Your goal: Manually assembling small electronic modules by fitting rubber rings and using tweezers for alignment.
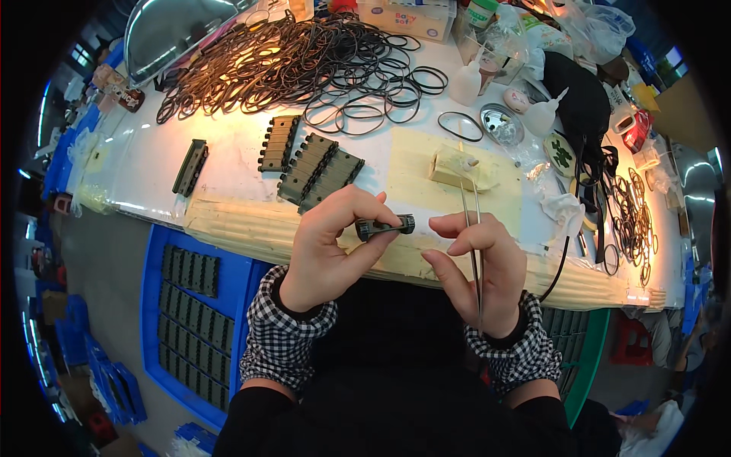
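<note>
A small dark green part with ribbed ends is pinched between the thumb and fingers of my left hand, just above the table's near edge. To its right, my right hand has metal tweezers tucked against the palm, their tips pointing away from me. My right thumb and forefinger are apart, near the part but not touching it. Beyond my left hand lie dark green slatted panels, a second, smaller panel and a single narrow piece.
Black rubber rings are heaped at the back. A pale yellow block, a metal dish and squeeze bottles stand at right. Below the table edge are a blue tray and a green tray, both holding green pieces.
</note>
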Available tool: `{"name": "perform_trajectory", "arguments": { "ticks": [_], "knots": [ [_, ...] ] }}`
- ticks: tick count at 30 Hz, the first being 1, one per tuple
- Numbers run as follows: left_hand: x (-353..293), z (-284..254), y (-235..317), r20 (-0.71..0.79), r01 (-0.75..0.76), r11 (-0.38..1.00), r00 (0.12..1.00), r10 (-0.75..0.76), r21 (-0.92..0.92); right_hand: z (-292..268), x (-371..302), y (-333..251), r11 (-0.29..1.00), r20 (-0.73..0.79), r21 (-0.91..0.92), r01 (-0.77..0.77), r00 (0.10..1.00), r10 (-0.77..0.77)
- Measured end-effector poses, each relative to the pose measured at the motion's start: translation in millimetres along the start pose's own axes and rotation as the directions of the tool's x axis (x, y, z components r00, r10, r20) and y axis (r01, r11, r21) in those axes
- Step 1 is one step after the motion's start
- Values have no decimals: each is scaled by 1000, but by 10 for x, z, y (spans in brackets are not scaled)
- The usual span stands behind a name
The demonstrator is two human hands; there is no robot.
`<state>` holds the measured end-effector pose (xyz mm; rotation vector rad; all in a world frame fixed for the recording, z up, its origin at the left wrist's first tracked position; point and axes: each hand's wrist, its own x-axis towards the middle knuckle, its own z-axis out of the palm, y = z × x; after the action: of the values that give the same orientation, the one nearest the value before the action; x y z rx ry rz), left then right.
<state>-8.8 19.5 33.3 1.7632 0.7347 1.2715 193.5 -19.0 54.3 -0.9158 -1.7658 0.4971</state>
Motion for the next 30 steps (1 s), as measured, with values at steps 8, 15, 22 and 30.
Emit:
{"name": "perform_trajectory", "arguments": {
  "ticks": [8,15,22,30],
  "knots": [
    [-20,58,-39,74,46,989,997,-36,-140,91,-2,-37,998,-44,-29,63,997,-64],
    [-32,63,-41,71,49,990,997,-40,-135,108,-5,-16,996,-52,-42,84,995,-86],
    [-22,25,-59,85,-17,997,996,24,-77,100,-9,5,995,-12,-44,91,996,-91],
    [-82,27,9,79,-24,996,996,31,-86,34,29,15,989,37,-35,141,990,-140]
  ]
}}
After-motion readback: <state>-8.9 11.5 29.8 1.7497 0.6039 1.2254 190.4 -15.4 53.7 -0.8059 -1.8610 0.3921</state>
